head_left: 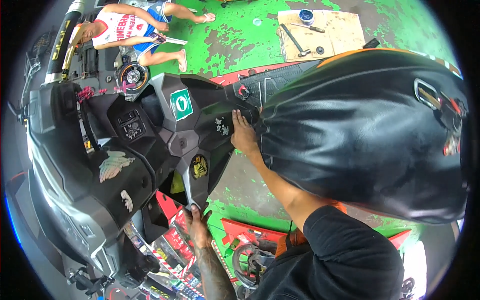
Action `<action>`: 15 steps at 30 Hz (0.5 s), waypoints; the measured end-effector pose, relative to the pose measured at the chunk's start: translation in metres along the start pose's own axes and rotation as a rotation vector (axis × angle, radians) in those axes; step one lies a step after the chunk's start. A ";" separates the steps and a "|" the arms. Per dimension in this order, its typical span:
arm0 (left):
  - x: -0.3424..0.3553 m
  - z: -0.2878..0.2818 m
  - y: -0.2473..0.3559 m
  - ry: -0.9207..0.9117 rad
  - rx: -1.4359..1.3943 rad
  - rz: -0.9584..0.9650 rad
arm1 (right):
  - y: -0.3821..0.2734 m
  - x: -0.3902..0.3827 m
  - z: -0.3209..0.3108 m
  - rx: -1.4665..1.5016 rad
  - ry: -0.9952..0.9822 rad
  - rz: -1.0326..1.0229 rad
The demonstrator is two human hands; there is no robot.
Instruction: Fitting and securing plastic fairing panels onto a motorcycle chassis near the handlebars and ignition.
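A dark grey scooter's plastic body panel [200, 117] spans the space between the front cowl [65, 160] and the black seat [340, 125]. My right hand [244, 134] lies on the panel's narrow end by the seat, fingers stretched out flat. At the panel's lower edge, my left hand [197, 228] grips the rim, with the thumb on top; some of its fingers are hidden. A green-and-white sticker [181, 104] and a dark oval sticker with yellow [200, 166] mark the panel. The panel's far edge rests near the footboard [270, 80].
A person [120, 25] sits at the far left, near a wheel [133, 75]. A hammer [296, 41], a screwdriver [307, 27] and a small tub [306, 17] sit on a cardboard sheet [345, 35]. A red lift platform [250, 230] and machine parts [252, 262] stand below.
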State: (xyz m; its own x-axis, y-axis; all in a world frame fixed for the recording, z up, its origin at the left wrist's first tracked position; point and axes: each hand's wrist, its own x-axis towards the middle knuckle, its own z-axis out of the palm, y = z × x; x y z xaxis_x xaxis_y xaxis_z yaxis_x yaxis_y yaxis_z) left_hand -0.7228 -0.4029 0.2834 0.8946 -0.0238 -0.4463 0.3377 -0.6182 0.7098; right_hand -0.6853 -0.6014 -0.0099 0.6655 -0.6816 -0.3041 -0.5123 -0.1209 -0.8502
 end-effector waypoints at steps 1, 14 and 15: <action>-0.001 0.003 0.001 0.047 -0.012 -0.008 | 0.000 0.000 -0.001 0.012 0.026 -0.029; -0.003 0.003 0.002 0.116 0.013 -0.033 | -0.010 0.006 -0.008 0.260 0.050 -0.013; -0.002 0.002 0.000 0.107 0.012 -0.047 | -0.017 0.010 -0.011 0.283 0.014 0.068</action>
State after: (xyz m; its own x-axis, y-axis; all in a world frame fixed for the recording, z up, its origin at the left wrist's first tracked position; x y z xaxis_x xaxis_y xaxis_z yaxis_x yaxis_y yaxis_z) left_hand -0.7256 -0.4044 0.2827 0.9043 0.0886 -0.4176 0.3766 -0.6262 0.6827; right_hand -0.6757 -0.6141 0.0058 0.6265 -0.6914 -0.3598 -0.3821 0.1300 -0.9149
